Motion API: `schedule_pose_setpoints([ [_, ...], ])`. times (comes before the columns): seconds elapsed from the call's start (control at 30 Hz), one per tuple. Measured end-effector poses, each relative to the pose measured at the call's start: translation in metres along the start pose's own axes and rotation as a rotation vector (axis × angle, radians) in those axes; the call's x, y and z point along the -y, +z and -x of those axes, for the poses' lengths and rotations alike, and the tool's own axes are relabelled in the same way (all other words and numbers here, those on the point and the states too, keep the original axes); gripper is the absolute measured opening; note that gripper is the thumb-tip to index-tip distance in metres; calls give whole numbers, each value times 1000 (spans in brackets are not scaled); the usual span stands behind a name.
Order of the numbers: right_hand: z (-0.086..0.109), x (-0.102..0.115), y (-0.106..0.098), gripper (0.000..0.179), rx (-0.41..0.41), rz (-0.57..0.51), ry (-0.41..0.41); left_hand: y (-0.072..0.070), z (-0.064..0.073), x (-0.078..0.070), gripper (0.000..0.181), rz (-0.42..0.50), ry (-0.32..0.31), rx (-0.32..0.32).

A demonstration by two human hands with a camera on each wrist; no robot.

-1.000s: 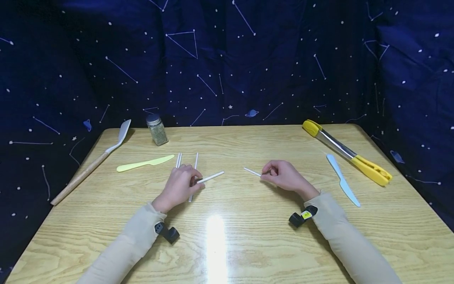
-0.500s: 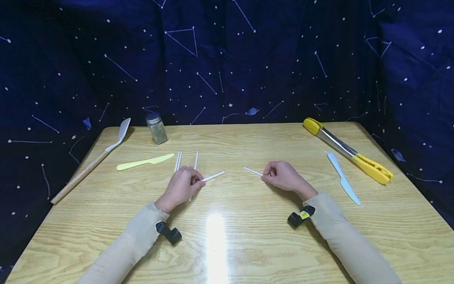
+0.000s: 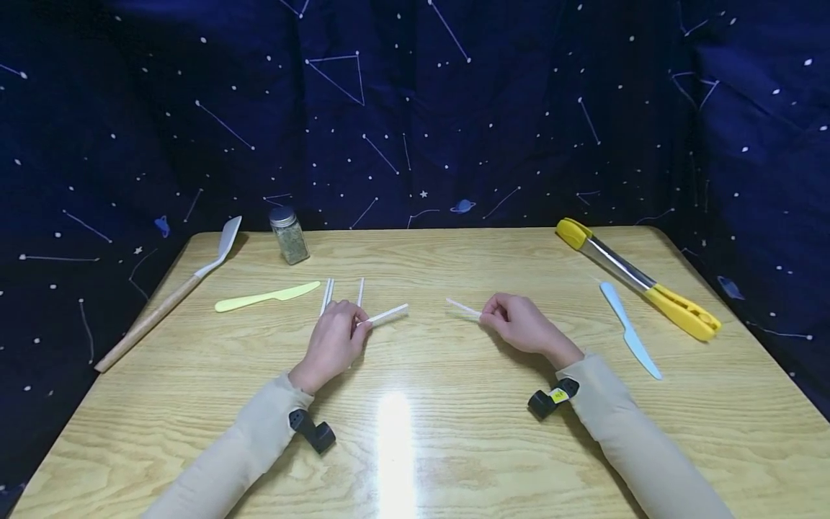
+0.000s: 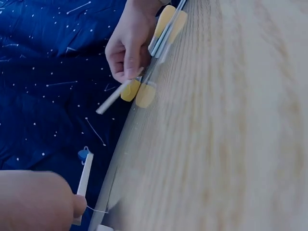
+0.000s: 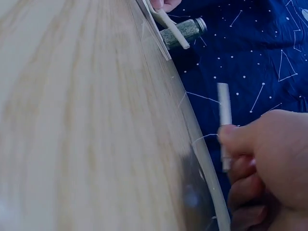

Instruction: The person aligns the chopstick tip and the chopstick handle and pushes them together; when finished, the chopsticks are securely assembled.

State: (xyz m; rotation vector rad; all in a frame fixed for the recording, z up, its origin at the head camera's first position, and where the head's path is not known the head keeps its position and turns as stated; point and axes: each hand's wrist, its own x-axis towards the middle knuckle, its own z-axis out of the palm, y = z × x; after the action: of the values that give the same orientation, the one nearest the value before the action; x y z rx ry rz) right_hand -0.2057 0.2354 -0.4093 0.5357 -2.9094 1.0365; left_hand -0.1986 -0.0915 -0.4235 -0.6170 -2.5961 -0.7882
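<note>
Between thumb and fingers, my left hand pinches a thin white stick, its free end angled up toward the middle. The left wrist view shows that same stick rising past the thumb. Under and beyond this hand lie a close pair of white sticks and a single white stick, partly covered by it. My right hand pinches another white stick, which points left; in the right wrist view this stick also sticks out below the thumb. The two held sticks are apart.
Left of the hands lie a yellow plastic knife and a wooden-handled spatula, with a spice jar behind. At right are a blue plastic knife and yellow-ended tongs. A starry cloth hangs behind the table.
Both held sticks have tipped up a little at their free ends. The left hand's fingers have drawn together on its stick, and that hand has turned slightly. The things on the table stay put.
</note>
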Motion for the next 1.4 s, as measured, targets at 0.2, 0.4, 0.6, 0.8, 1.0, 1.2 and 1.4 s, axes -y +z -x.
schedule_pose_setpoints([
  [0.2, -1, 1, -3, 11, -111, -52, 6, 0, -1, -5, 8, -58, 61, -25],
  [0.4, -1, 0, -7, 13, -157, -129, 38, 0, -1, -6, 9, -40, 15, -31],
  [0.6, 0, 1, -7, 6, -113, -268, -20, 1, 0, -8, 10, -4, -12, -21],
  [0.8, -1, 4, -7, 7, -58, -457, -46, 0, 1, -14, 9, 5, -10, -21],
  [1.0, -1, 9, -11, 9, -9, -569, -43, 1, 2, -19, 7, 105, 34, 18],
  [1.2, 1, 16, -14, 11, -20, -697, -24, 4, 1, -22, 5, 234, 37, 87],
  [1.4, 3, 23, -12, 20, 12, -726, -78, 5, 5, -22, 5, 274, 85, 96],
])
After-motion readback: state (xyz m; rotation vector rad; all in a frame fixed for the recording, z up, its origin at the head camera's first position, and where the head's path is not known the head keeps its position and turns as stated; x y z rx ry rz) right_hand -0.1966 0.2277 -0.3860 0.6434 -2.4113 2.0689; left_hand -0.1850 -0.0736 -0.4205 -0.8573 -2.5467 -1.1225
